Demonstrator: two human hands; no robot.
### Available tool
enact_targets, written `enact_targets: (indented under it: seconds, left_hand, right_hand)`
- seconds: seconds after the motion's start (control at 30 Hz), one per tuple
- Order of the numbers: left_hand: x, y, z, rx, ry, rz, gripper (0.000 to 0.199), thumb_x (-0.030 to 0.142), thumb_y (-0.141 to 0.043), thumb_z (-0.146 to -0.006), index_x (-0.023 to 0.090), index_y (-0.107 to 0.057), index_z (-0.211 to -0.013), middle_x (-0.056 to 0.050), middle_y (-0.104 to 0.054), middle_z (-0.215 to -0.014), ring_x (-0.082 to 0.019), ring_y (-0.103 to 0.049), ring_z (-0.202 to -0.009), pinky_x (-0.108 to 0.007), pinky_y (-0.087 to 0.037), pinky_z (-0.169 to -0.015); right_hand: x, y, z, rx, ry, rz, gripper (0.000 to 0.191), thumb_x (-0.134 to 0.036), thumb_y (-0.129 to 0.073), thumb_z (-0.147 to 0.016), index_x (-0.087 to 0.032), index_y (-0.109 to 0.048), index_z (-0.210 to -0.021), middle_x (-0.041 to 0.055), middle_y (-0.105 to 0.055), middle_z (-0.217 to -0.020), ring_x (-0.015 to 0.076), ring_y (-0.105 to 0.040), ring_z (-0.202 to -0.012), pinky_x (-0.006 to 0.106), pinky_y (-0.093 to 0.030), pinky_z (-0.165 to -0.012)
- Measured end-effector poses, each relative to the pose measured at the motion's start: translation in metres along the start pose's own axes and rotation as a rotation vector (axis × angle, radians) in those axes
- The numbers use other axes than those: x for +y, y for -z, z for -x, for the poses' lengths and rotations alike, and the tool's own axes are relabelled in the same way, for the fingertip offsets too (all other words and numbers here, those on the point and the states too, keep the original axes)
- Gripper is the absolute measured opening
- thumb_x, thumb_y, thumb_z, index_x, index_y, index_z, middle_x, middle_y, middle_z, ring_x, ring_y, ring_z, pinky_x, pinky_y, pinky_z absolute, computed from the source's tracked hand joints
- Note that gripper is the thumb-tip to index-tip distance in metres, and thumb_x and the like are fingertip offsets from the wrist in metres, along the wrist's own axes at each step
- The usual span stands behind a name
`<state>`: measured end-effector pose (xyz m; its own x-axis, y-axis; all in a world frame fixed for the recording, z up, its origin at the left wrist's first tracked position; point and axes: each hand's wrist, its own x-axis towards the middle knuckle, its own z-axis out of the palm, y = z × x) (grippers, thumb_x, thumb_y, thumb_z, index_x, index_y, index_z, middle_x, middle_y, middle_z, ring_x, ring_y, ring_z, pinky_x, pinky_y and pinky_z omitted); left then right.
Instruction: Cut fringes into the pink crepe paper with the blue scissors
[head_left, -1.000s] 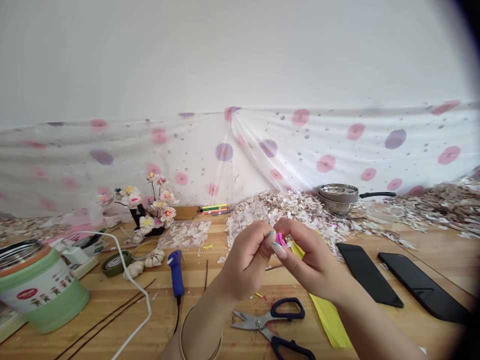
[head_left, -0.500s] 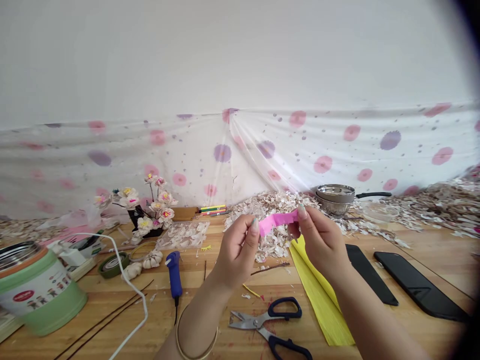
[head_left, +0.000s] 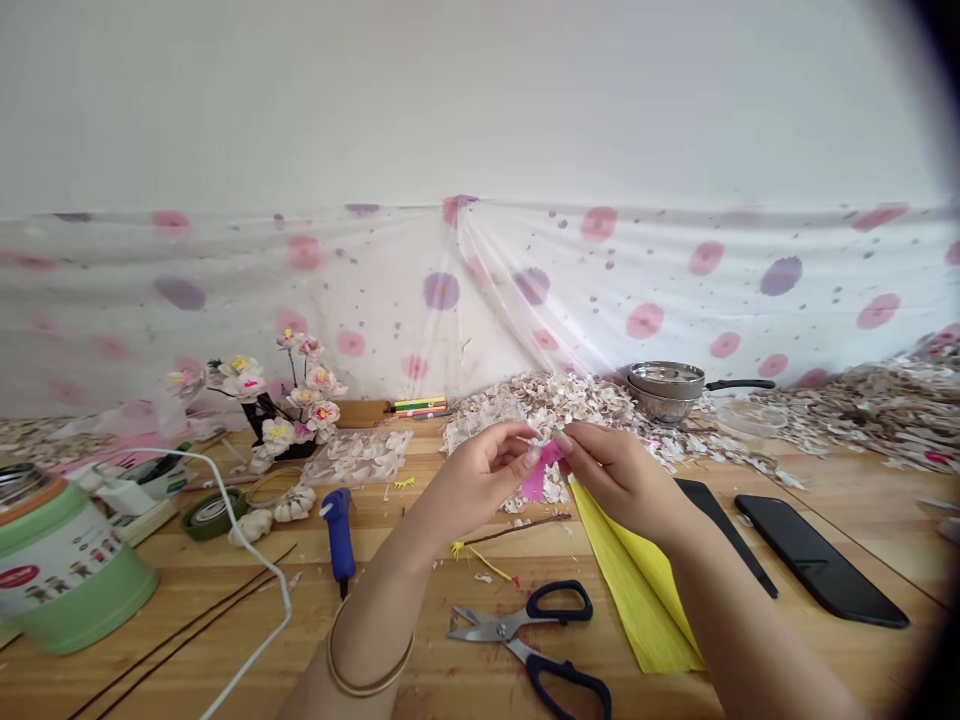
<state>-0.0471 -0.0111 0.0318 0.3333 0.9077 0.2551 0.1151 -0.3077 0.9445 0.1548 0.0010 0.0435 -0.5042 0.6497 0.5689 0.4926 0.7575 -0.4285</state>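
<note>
A small pink strip [head_left: 534,484] hangs between my hands over the table, pinched at its upper end. My left hand [head_left: 491,475] grips it from the left with thumb and fingers. From the right, my right hand [head_left: 611,475] holds the same strip, its fingertips almost touching the left ones. Open scissors [head_left: 510,628] with dark blue handles lie below the hands. Folded yellow paper [head_left: 637,590] is partly under my right wrist. A brown twig [head_left: 525,528] and a thin yellow piece [head_left: 484,562] rest beneath the strip.
A blue glue gun [head_left: 339,535], white cable [head_left: 281,590] and green container [head_left: 71,570] are at left. Artificial flowers [head_left: 277,433] stand behind. Pale shavings [head_left: 547,400] and metal bowls [head_left: 666,390] are at the back; a black phone [head_left: 821,560] lies right.
My hands have come together, and the pink strip, stretched between them before, now hangs down from the fingertips. The view has shifted slightly. The yellow piece beside the twig shows more fully.
</note>
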Motion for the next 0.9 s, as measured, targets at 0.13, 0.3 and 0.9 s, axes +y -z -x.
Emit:
enact_targets:
  seconds: [0.13, 0.3, 0.9]
  left_hand:
    - [0.001, 0.000, -0.002, -0.031, -0.012, 0.039, 0.031, 0.035, -0.066, -0.088, 0.018, -0.060, -0.113, -0.009, -0.069, -0.110, -0.022, -0.065, -0.106, -0.036, -0.050, -0.093]
    - [0.003, 0.004, 0.000, -0.097, -0.033, 0.057, 0.021, 0.028, -0.068, -0.085, 0.017, -0.058, -0.100, -0.004, -0.065, -0.094, -0.016, -0.062, -0.089, -0.032, -0.051, -0.081]
    - [0.006, 0.002, 0.004, -0.008, -0.173, -0.248, 0.019, 0.021, -0.054, -0.092, 0.020, -0.070, -0.101, -0.006, -0.071, -0.107, -0.019, -0.064, -0.102, -0.033, -0.051, -0.090]
  right_hand:
    - [0.005, 0.001, 0.000, 0.002, -0.034, -0.149, 0.043, -0.043, -0.037, -0.104, -0.021, -0.050, -0.068, -0.0023, -0.052, -0.062, 0.0126, -0.048, -0.058, 0.027, -0.035, -0.058]
    - [0.014, 0.001, -0.003, -0.014, -0.090, -0.226, 0.049, -0.048, -0.037, -0.104, -0.020, -0.052, -0.067, -0.0025, -0.051, -0.062, 0.0127, -0.048, -0.059, 0.028, -0.036, -0.060]
    - [0.027, -0.011, -0.011, 0.139, -0.355, -0.615, 0.053, -0.068, -0.047, -0.092, -0.018, -0.060, -0.078, -0.0008, -0.058, -0.066, 0.0140, -0.053, -0.061, 0.029, -0.043, -0.061]
